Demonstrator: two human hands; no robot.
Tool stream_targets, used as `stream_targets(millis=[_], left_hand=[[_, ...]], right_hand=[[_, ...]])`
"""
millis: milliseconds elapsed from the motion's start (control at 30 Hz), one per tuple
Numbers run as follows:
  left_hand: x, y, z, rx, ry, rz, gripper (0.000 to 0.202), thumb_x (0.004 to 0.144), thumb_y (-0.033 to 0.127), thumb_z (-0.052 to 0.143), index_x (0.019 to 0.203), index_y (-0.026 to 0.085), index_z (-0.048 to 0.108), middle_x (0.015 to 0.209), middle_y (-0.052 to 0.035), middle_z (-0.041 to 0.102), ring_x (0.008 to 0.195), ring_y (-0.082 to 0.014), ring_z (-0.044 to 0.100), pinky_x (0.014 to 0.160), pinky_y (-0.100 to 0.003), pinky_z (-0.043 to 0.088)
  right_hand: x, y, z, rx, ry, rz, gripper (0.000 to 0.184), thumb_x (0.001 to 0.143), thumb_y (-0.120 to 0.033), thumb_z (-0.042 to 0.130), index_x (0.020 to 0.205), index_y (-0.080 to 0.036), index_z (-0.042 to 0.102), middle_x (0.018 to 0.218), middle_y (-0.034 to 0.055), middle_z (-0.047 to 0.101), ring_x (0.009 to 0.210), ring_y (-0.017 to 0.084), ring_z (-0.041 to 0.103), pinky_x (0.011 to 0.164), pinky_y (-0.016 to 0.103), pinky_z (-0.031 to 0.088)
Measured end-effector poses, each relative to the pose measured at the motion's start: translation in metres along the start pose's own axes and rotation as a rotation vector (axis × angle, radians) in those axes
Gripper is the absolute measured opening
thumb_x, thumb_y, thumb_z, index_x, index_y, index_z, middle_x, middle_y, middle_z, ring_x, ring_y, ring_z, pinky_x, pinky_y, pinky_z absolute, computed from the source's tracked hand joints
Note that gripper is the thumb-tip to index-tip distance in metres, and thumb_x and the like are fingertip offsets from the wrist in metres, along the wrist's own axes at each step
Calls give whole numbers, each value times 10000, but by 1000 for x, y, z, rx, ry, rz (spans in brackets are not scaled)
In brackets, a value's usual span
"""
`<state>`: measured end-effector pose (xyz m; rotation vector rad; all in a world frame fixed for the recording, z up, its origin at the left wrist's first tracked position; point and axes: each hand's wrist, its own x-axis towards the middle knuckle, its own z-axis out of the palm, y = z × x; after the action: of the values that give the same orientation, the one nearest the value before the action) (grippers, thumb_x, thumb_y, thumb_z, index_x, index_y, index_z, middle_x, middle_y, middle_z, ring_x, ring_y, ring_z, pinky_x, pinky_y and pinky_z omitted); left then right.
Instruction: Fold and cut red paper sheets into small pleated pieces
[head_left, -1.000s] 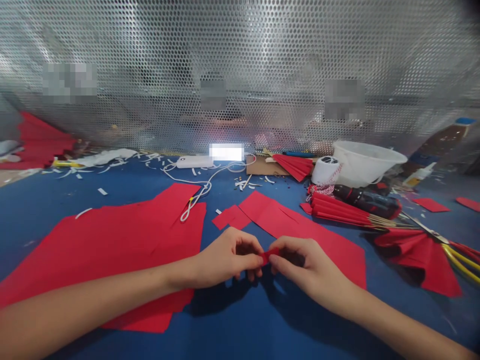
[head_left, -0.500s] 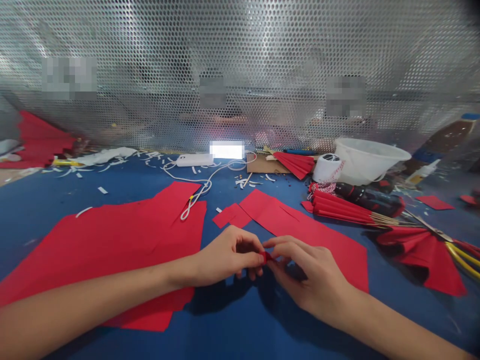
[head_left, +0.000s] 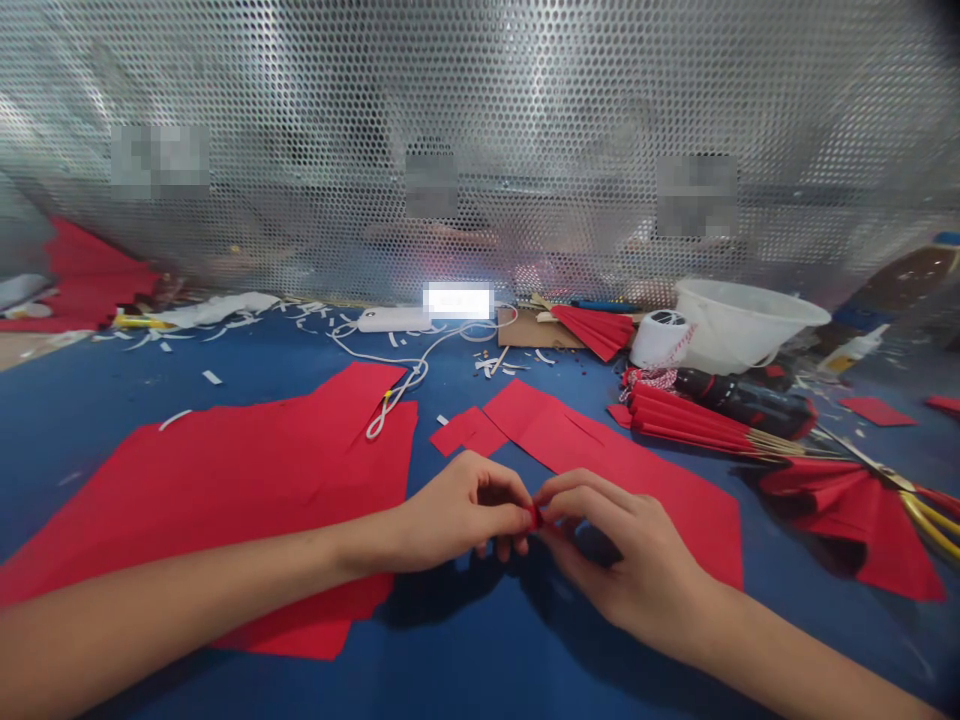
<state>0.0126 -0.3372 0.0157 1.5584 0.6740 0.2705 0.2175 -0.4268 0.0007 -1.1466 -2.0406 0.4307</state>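
1. Head view: left hand [head_left: 446,520] pinched, thumb against fingers, on a small red piece [head_left: 535,515], just below the middle of the view
2. Right hand [head_left: 649,560] on the piece's 3 o'clock side, fingertips at its edge; cannot tell whether they grip it
3. Hands almost meeting at the fingertips, over blue table [head_left: 465,670], dark shadows beneath
4. Clock centred on the piece: large red sheet [head_left: 262,480] at 9, left forearm across it; looped white cord [head_left: 377,425] lying on it at 10
5. Small red cuttings [head_left: 472,430] between 10 and 11
6. Another red sheet [head_left: 637,468] at 2, partly behind right hand; farther out, pleated red bundle [head_left: 686,420] with thin sticks, then white bucket [head_left: 750,325]
7. Scissors [head_left: 930,525], yellow-handled, at 3, well apart from both hands
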Motion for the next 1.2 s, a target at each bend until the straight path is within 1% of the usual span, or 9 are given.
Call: stream_targets(millis=[133,233,400,533,767,867,1033,1133,1200], left_hand=[[1,-4,-1,-39,5,4,112,848,223,644,843,131,708,691,-23,712,542,-95,606,462,-165,442],[1,-4,0,-43,5,6,114,843,227,650,838,131,711,693,-20,711,523,-88,588,455,-166,437],[0,1,1,-5,16,-5,127,853,238,648,866,134,720,692,-9,698,500,-73,544,468,-173,435],[-1,1,0,7,2,3,144,860,253,647,883,133,722,701,-17,699,531,-87,575,470,-175,432],[0,-1,0,2,-1,25,134,858,247,645,873,131,711,692,-7,677,547,-89,578,467,-170,437],[-1,1,2,32,8,17,142,859,246,641,879,127,716,675,-2,659,551,-92,572,460,-167,432],[-5,4,6,71,30,15,153,862,262,650,882,125,715,724,-20,674,598,-105,591,463,-162,425],[-6,5,8,89,55,26,187,882,299,637,880,129,715,741,-29,682,607,-106,593,458,-158,415],[-7,4,8,116,73,27,195,881,308,639,865,127,713,703,-22,666,562,-98,564,441,-162,398]], right_hand=[[1,-2,-5,74,-9,149,78,951,-189,563,997,-246,592,789,-16,669,614,119,612,548,217,462],[1,-1,-5,63,-8,164,63,935,-184,570,954,-236,598,699,-36,628,531,103,556,488,209,417],[0,1,0,-37,-4,22,137,923,-123,568,1001,-236,580,882,-1,690,644,107,628,575,217,452],[-2,2,-1,-252,-17,-145,160,932,-98,550,1009,-236,580,1059,33,712,726,135,673,602,253,457],[-4,-1,-7,-462,-50,-320,136,955,-224,627,1084,-204,587,1111,89,730,801,202,720,646,305,505],[0,-9,-6,-226,-25,-156,125,949,-299,645,1026,-210,603,1060,74,714,788,182,696,656,288,511],[9,-17,-5,275,-24,316,213,979,-405,592,888,-212,604,857,23,666,721,147,611,626,252,475],[11,-15,-7,359,-114,501,310,995,-488,537,914,-205,635,681,-14,603,608,136,538,518,242,375],[11,-14,-8,363,-161,529,291,988,-452,561,873,-198,646,620,-35,558,562,119,490,492,236,323]])
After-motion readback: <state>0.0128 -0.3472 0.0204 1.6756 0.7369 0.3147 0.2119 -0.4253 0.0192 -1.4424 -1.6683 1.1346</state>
